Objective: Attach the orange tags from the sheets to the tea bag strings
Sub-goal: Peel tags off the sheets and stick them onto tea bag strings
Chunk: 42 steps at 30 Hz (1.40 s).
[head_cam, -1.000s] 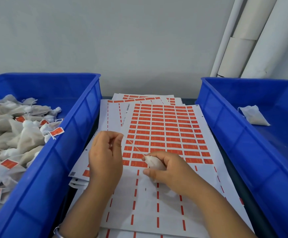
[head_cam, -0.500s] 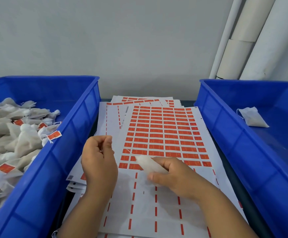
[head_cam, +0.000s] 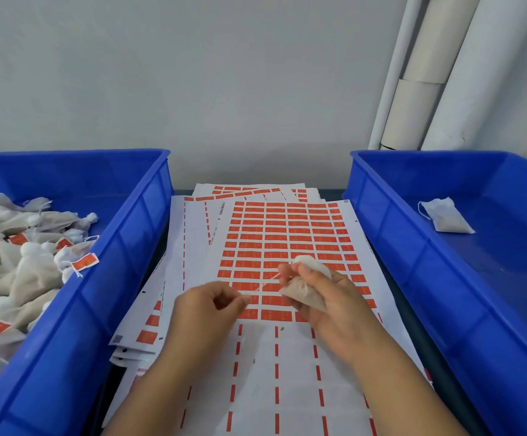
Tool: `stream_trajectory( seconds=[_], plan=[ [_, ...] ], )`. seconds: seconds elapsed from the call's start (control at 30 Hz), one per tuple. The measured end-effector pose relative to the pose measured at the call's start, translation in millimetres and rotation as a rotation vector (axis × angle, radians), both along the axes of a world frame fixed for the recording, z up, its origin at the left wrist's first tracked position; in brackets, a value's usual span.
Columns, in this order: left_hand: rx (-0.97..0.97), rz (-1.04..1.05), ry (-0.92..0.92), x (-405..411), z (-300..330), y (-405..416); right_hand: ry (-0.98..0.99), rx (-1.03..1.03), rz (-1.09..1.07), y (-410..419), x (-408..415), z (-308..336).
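Note:
My right hand [head_cam: 331, 306] is shut on a small white tea bag [head_cam: 306, 294], held just above the top sheet of orange tags [head_cam: 287, 234]. A thin string [head_cam: 263, 283] runs taut from the bag down-left to my left hand [head_cam: 207, 305], whose thumb and fingertips pinch its end. Both hands hover over the lower rows of tags, where the sheet's near part is stripped bare. No tag shows on this string.
A blue bin [head_cam: 124, 247] on the left holds a heap of tagged tea bags [head_cam: 20, 265]. On the right, another blue bin [head_cam: 391, 247] holds one untagged tea bag [head_cam: 446, 215]. More tag sheets are stacked underneath. White pipes stand at the back right.
My right hand has lifted the tea bag and moved right. My left hand has shifted right towards the centre of the sheet, and the string is stretched between the two hands again.

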State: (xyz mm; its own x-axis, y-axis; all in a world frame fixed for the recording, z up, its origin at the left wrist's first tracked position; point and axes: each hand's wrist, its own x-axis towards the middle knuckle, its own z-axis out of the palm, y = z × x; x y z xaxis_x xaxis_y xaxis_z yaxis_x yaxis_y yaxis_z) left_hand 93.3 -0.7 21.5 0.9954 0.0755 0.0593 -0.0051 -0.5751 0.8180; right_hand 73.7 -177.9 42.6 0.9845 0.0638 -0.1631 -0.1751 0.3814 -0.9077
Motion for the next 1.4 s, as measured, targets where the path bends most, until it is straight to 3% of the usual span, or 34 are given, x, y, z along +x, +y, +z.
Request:
stream_trajectory(
  seconds=[0.13,0.23,0.33,0.43,0.5,0.6,0.93,1.13,1.4],
  plan=[
    [0.088,-0.315,-0.013,-10,8,-6,0.045,-0.372,-0.155,6,2,-4],
    [0.050,-0.387,-0.088,-11,11,-7,-0.014,-0.647,-0.204,11,2,-7],
    [-0.029,-0.310,-0.211,-10,12,-4,-0.129,-0.793,-0.091,15,-1,-9],
    [-0.115,-0.322,-0.295,-11,11,-4,-0.239,-0.912,0.159,21,-5,-10],
    [-0.170,-0.346,-0.268,-12,10,-6,-0.303,-0.895,0.309,24,-9,-10],
    [-0.237,-0.344,-0.179,-14,6,-8,-0.356,-0.842,0.358,22,-12,-8],
    [-0.391,-0.087,-0.074,-14,5,-19,-0.454,-0.855,0.108,29,-9,-20],
    [-0.612,-0.151,0.190,-13,11,-17,-0.504,-0.907,-0.013,26,-7,-26],
    [-0.583,-0.089,0.227,-12,9,-14,-0.556,-0.826,-0.183,30,-9,-26]
  ],
)
